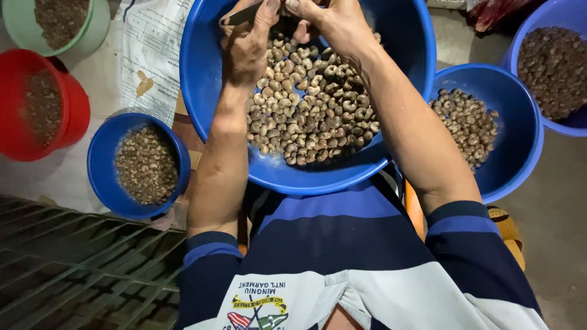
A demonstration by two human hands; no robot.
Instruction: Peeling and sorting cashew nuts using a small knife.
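Shelling step, it seems: the left hand [244,46] grips a small blade [239,14], the right hand [333,24] pinches one nut over the big blue bowl [202,91]; a careful cut comes next.

You've got the concrete floor [553,201] under everything: blue bowls [147,165] of nuts, a red tub [43,104], a green tub [58,24], plus a printed sack [153,55].

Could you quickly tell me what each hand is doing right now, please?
Left hand: closed around a thin metal tool over the big blue bowl.
Right hand: fingers curled shut; what they pinch cannot be told.
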